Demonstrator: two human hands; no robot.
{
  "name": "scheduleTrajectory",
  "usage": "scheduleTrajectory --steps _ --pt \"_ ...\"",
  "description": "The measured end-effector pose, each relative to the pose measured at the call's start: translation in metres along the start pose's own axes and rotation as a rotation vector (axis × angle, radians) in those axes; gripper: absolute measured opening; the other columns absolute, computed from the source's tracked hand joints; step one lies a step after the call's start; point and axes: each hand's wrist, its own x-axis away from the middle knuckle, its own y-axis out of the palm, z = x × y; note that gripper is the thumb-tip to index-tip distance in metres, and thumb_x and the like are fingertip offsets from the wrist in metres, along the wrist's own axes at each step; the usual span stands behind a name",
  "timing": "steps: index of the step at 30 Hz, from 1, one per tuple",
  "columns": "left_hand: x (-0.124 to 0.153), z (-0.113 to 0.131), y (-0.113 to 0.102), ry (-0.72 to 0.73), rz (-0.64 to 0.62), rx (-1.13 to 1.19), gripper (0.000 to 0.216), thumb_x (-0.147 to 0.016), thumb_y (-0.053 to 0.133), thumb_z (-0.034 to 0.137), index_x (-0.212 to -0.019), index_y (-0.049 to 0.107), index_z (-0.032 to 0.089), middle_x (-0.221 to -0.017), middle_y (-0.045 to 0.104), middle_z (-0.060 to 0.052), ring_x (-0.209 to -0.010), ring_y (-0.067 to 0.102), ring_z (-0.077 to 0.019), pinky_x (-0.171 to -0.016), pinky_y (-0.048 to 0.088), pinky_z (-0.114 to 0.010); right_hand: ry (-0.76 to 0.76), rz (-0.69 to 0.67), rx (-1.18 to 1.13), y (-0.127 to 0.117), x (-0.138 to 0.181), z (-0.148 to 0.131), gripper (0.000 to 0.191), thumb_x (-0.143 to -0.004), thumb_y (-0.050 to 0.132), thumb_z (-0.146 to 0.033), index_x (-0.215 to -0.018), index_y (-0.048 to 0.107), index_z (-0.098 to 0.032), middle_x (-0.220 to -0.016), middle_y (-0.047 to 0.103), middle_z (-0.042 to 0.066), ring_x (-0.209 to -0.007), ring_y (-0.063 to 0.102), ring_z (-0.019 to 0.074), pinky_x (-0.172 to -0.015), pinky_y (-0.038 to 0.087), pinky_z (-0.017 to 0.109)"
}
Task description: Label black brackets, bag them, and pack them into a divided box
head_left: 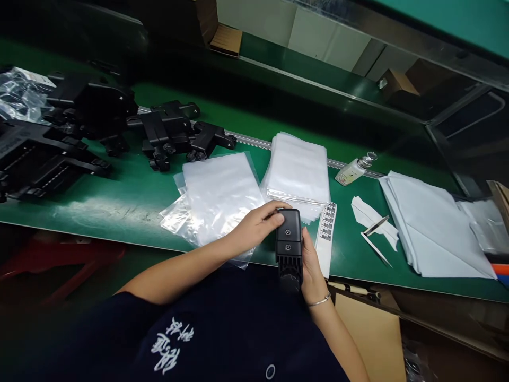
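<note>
A black plastic part [288, 233] with two round screw-like fittings on its face and ribs lower down is held upright close to my body. My left hand [264, 223] grips its top, thumb on the upper left of the face. Around its right side my right hand [312, 265] is closed, with a bracelet at the wrist. Just beyond lie a stack of clear plastic bags [298, 167] and, to the left, a looser pile of plastic bags [220, 188]. A strip of printed labels [326, 228] is beside my right hand.
Several black plastic assemblies [165, 127] crowd the left of the green bench [131, 212]. To the right are a pump bottle [353, 170], metal tweezers [376, 239] on a white scrap, and folded pale cloth [433, 228]. Cardboard [369, 339] stands below the bench edge.
</note>
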Motion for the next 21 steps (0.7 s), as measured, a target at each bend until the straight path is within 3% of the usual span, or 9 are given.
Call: scheduleTrajectory --steps 3,6,8,10,12,14,17,19,21 --pt "-0.009 0.005 0.003 0.035 0.023 -0.021 0.041 -0.095 0.046 0.051 -0.108 0.071 0.021 -0.110 0.070 -0.007 -0.106 0.063 -0.0244 -0.095 0.047 -0.035 0.001 0.001 0.045 0.000 0.002 0.002 0.044 -0.090 0.048 -0.059 -0.109 0.062 -0.022 -0.113 0.070 0.009 -0.106 0.067 0.0247 -0.083 0.060 0.042" --pt "-0.006 0.009 -0.001 0.031 -0.019 -0.050 0.047 -0.094 0.047 0.054 -0.122 0.066 0.022 -0.122 0.067 -0.010 -0.114 0.060 -0.0271 -0.099 0.045 -0.036 -0.078 0.058 0.061 -0.006 0.002 -0.001 0.046 -0.090 0.047 -0.060 -0.116 0.055 -0.022 -0.111 0.070 0.011 -0.102 0.068 0.0246 -0.085 0.059 0.043" --pt "0.003 0.009 -0.007 0.019 -0.108 -0.092 0.064 -0.088 0.060 0.052 -0.144 0.047 0.024 -0.133 0.061 -0.011 -0.119 0.058 -0.0304 -0.101 0.045 -0.039 -0.236 0.133 0.074 -0.011 0.005 -0.007 0.049 -0.089 0.049 -0.060 -0.123 0.046 -0.024 -0.112 0.069 0.011 -0.102 0.068 0.0249 -0.087 0.057 0.045" --pt "0.014 0.005 -0.014 0.005 -0.182 -0.151 0.089 -0.079 0.073 0.044 -0.154 0.028 0.028 -0.141 0.054 -0.013 -0.119 0.059 -0.0328 -0.099 0.047 -0.040 -0.476 0.199 0.143 -0.014 0.011 -0.014 0.056 -0.086 0.056 -0.061 -0.125 0.037 -0.027 -0.115 0.067 0.012 -0.107 0.067 0.0260 -0.089 0.055 0.047" --pt "0.023 -0.002 -0.019 0.006 -0.173 -0.202 0.093 -0.074 0.078 0.037 -0.153 0.029 0.030 -0.143 0.051 -0.013 -0.118 0.059 -0.0329 -0.099 0.048 -0.041 -0.706 0.221 0.251 -0.015 0.019 -0.021 0.061 -0.081 0.065 -0.061 -0.122 0.033 -0.030 -0.115 0.065 0.011 -0.110 0.066 0.0269 -0.092 0.053 0.048" --pt "0.029 -0.007 -0.023 0.014 -0.126 -0.192 0.084 -0.073 0.078 0.035 -0.147 0.040 0.030 -0.140 0.052 -0.012 -0.114 0.061 -0.0314 -0.098 0.049 -0.041 -0.844 0.191 0.330 -0.017 0.026 -0.027 0.059 -0.079 0.070 -0.058 -0.118 0.034 -0.031 -0.114 0.065 0.009 -0.111 0.065 0.0267 -0.094 0.052 0.049" --pt "0.030 -0.007 -0.024 -0.065 -0.102 -0.011 0.083 -0.071 0.082 0.036 -0.143 0.041 0.031 -0.125 0.060 -0.009 -0.104 0.065 -0.0270 -0.091 0.052 -0.038 -0.803 0.078 0.342 -0.022 0.030 -0.039 0.060 -0.079 0.071 -0.057 -0.121 0.036 -0.031 -0.116 0.065 0.010 -0.112 0.065 0.0273 -0.091 0.053 0.048" --pt "0.028 -0.005 -0.022 -0.163 -0.097 0.214 0.089 -0.067 0.085 0.043 -0.143 0.039 0.030 -0.112 0.066 -0.007 -0.094 0.067 -0.0231 -0.084 0.055 -0.034 -0.633 -0.029 0.326 -0.028 0.029 -0.048 0.069 -0.077 0.070 -0.063 -0.128 0.039 -0.028 -0.115 0.065 0.013 -0.108 0.066 0.0288 -0.084 0.057 0.045" --pt "0.025 -0.004 -0.019 -0.304 -0.090 0.438 0.083 -0.065 0.084 0.053 -0.135 0.048 0.026 -0.098 0.068 -0.005 -0.082 0.068 -0.0190 -0.073 0.056 -0.027 -0.443 -0.118 0.299 -0.034 0.025 -0.055 0.071 -0.074 0.070 -0.065 -0.128 0.047 -0.024 -0.108 0.067 0.013 -0.095 0.069 0.0275 -0.072 0.061 0.040"
